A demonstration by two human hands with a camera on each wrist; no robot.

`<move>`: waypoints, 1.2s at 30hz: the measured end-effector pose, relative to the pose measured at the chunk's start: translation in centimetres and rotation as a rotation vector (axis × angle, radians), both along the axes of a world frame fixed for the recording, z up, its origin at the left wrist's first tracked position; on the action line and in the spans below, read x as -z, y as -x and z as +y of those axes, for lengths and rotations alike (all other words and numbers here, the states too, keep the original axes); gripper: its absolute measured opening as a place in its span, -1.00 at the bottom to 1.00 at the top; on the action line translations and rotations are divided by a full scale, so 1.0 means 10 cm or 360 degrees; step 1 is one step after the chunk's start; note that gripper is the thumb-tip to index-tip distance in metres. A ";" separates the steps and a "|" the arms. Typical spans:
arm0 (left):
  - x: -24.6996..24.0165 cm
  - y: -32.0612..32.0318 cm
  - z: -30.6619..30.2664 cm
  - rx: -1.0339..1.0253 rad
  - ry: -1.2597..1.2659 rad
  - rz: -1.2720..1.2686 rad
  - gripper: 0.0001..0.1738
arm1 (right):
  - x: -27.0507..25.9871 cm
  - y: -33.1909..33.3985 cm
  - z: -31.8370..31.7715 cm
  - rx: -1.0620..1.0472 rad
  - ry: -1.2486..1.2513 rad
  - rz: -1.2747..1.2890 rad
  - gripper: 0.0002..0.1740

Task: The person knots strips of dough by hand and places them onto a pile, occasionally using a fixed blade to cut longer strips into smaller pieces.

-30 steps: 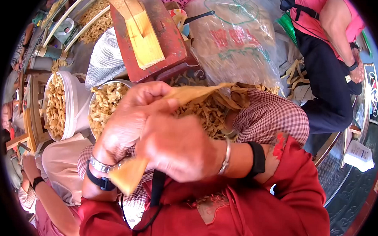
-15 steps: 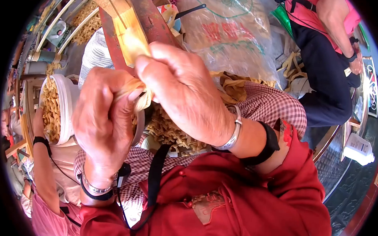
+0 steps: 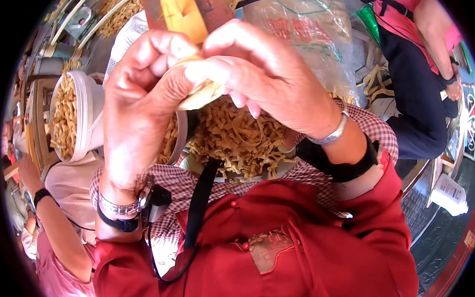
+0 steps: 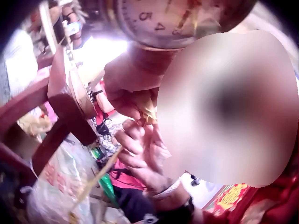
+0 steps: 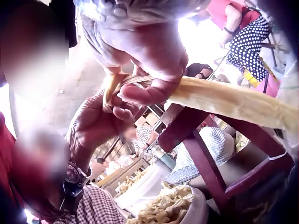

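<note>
Both hands hold a flat, pale yellow strip (image 3: 203,95) in front of the chest. My left hand (image 3: 140,92) pinches the folded part between thumb and fingers. My right hand (image 3: 271,81) comes from the other side, its thumb and fingers pinching the same strip, which partly hides behind the fingers. In the right wrist view the strip (image 5: 233,102) bends in a loop at the fingers, and a long flat end runs off to the right. Below the hands, a container full of small tan pieces (image 3: 235,140) sits between the checked knees.
A red bench (image 3: 216,17) with a yellow wooden board (image 3: 182,13) stands ahead. White buckets (image 3: 89,117) of tan pieces are on the left. Behind the hands lies a clear plastic sack (image 3: 303,51). Seated people flank both sides, one in dark trousers (image 3: 417,92).
The hands were crossed low with the strip stretched out, then came apart at the left with the strip gathered between their fingers. Now they are higher and farther forward, folding it between the thumbs.
</note>
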State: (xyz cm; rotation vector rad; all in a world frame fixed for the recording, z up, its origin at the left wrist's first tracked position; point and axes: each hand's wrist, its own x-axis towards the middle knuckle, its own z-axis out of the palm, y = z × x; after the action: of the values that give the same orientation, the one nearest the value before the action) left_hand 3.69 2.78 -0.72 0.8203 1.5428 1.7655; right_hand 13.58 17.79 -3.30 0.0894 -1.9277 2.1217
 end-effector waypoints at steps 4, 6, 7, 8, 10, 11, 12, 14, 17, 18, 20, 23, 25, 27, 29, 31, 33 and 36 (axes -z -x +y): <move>-0.04 0.01 -0.03 0.0207 -0.0106 -0.0606 -0.64 | 0.00 -0.04 0.00 0.0025 -0.0313 0.0025 -0.69; -0.06 -0.03 -0.02 0.0248 -0.0167 -0.0705 -0.58 | -0.04 -0.04 0.04 0.0034 -0.0286 -0.0065 -0.69; -0.05 -0.04 -0.01 0.0272 -0.0189 -0.0687 -0.54 | -0.07 -0.04 0.08 0.0028 -0.0316 -0.0088 -0.69; -0.05 -0.04 -0.01 0.0296 -0.0212 -0.0670 -0.50 | -0.11 -0.05 0.08 0.0052 -0.0301 -0.0119 -0.67; -0.09 -0.11 0.01 0.0161 -0.0141 -0.0585 -0.41 | -0.12 -0.04 0.14 0.0022 -0.0282 -0.0129 -0.66; -0.09 -0.12 0.02 0.0175 -0.0169 -0.0546 -0.41 | -0.11 -0.03 0.15 0.0008 -0.0272 -0.0134 -0.65; -0.08 -0.12 0.02 0.0188 -0.0196 -0.0508 -0.41 | -0.11 -0.03 0.14 0.0014 -0.0260 -0.0099 -0.62; -0.08 -0.10 0.02 0.0216 -0.0211 -0.0477 -0.43 | -0.03 -0.03 0.13 0.0058 -0.0273 -0.0028 -0.61; -0.10 -0.05 -0.01 0.0212 -0.0081 -0.0263 -0.49 | -0.01 -0.03 0.18 -0.0026 -0.0295 -0.0040 -0.59; -0.08 -0.05 -0.02 0.0188 0.0027 -0.0036 -0.51 | -0.01 -0.02 0.19 -0.0076 -0.0303 -0.0063 -0.59; 0.02 -0.01 0.02 0.0191 -0.0010 0.0445 -0.58 | 0.07 -0.02 0.11 -0.0025 -0.0096 -0.0070 -0.63; 0.06 -0.07 0.06 0.0048 0.0138 0.1143 -0.58 | 0.08 0.00 0.08 -0.0027 -0.0010 -0.0103 -0.65; 0.16 -0.06 0.09 -0.0037 0.0044 0.1286 -0.58 | 0.09 0.01 0.06 0.0034 -0.0027 -0.0147 -0.63; 0.19 -0.08 0.09 -0.0047 0.0128 0.1052 -0.60 | 0.11 0.02 -0.01 0.0175 -0.0040 -0.0198 -0.56; 0.18 -0.06 0.08 0.0085 0.0007 0.0640 -0.57 | 0.10 0.01 -0.02 0.0186 -0.0016 -0.0187 -0.53; 0.07 -0.07 0.05 0.0261 -0.0024 -0.0073 -0.53 | 0.10 0.00 0.03 0.0135 -0.0101 -0.0159 -0.49; 0.11 -0.07 0.08 0.0330 -0.0101 -0.0388 -0.47 | 0.15 0.01 0.20 0.0021 -0.0286 -0.0116 -0.45; 0.07 -0.04 0.09 0.0384 -0.0338 -0.0918 -0.49 | 0.15 -0.03 0.14 0.0191 -0.0309 -0.0003 -0.62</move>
State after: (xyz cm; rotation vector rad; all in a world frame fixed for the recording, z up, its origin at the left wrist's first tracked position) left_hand 4.12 3.64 -1.40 0.5004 0.8575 1.7940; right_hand 13.91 19.21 -4.81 0.0098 -2.0805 1.8562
